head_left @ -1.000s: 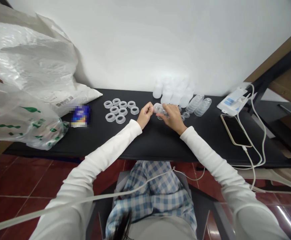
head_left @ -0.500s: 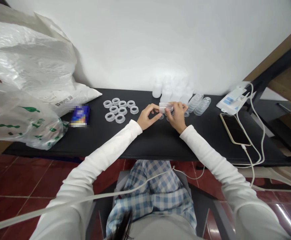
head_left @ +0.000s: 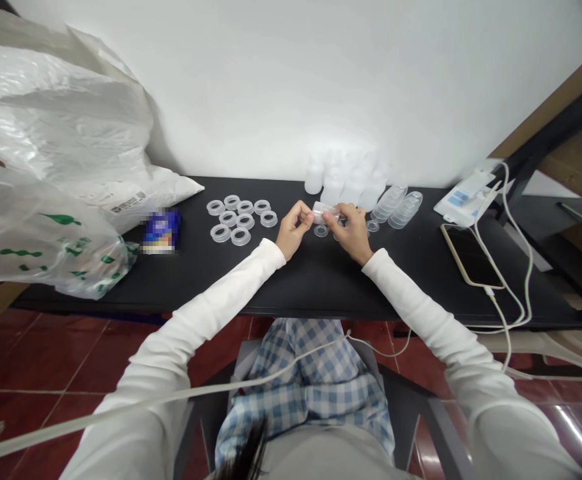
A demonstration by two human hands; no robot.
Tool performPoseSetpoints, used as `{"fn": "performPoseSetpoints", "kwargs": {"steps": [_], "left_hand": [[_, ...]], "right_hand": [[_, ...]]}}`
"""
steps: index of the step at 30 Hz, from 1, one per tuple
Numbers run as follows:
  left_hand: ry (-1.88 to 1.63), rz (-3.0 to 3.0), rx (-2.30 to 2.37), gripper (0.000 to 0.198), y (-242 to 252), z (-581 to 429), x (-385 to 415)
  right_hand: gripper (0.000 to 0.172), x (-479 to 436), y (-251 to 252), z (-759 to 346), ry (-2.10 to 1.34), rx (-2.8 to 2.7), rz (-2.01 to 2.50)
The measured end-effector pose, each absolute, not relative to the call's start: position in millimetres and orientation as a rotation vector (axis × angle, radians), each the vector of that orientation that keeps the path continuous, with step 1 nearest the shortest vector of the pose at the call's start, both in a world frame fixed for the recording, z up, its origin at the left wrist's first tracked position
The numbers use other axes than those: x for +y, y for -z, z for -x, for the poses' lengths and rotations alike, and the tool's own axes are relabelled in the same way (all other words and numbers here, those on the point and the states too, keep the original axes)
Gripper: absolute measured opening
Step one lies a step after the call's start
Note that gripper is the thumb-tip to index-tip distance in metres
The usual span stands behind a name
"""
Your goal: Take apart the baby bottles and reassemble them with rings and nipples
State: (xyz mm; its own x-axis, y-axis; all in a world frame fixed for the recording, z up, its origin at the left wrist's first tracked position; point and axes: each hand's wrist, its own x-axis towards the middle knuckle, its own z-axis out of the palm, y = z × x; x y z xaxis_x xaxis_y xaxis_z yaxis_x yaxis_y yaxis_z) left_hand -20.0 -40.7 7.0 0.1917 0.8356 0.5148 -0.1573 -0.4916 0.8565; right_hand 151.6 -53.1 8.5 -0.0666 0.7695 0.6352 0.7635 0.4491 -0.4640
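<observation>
Seated at a black tabletop (head_left: 275, 293), person working with both bare hands, white long sleeves on both forearms. A small clear plastic bottle (head_left: 323, 213) lies on its side in the air between the hands, above the table, just above a small clear plastic ring (head_left: 321, 231). Left hand (head_left: 291, 230): fingers nearly closed in a tight pinch, tips touching the bottle's left end. Right hand (head_left: 353, 230): fingers curled closed around the bottle's right end, holding it; exact finger placement partly hidden by the bottle. Directly ahead, a cluster of upright frosted plastic bottles (head_left: 333, 190) stands by the white wall (head_left: 291, 80). To their right, two stacks of clear plastic cups (head_left: 397, 209) lie on their sides, with another small clear ring (head_left: 373, 226) near the right hand. Left of the hands, eight clear plastic rings (head_left: 241, 221) lie flat in a loose group. Farther left, a blurred blue packet (head_left: 159, 232) sits against a white plastic sack (head_left: 55, 113), with a green-printed translucent plastic bag (head_left: 45, 247) at the table's left end. Far right, a gold-edged black smartphone (head_left: 468, 257) lies beside a tangled white cable (head_left: 513, 267).
</observation>
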Motion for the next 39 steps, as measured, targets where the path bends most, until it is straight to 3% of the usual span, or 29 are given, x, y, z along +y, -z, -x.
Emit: {"fn": "performPoseSetpoints", "kwargs": {"steps": [6, 14, 19, 39], "left_hand": [[-1.477, -1.447, 0.634, 0.051, -4, 16, -39], [-1.386, -1.226, 0.709, 0.032, -10, 16, -40], [-1.374, -1.178, 0.732, 0.027, -15, 17, -39], [-1.364, -1.451, 0.786, 0.052, 4, 23, -23]], "right_hand": [[0.044, -51, -2, -147, 0.093, -1.820, 1.288], [0.033, -48, -10, -158, 0.397, -2.181, 1.219], [0.037, -46, -16, -165, 0.497, -2.319, 1.092], [0.041, -54, -14, -160, 0.187, -2.207, 1.181]]}}
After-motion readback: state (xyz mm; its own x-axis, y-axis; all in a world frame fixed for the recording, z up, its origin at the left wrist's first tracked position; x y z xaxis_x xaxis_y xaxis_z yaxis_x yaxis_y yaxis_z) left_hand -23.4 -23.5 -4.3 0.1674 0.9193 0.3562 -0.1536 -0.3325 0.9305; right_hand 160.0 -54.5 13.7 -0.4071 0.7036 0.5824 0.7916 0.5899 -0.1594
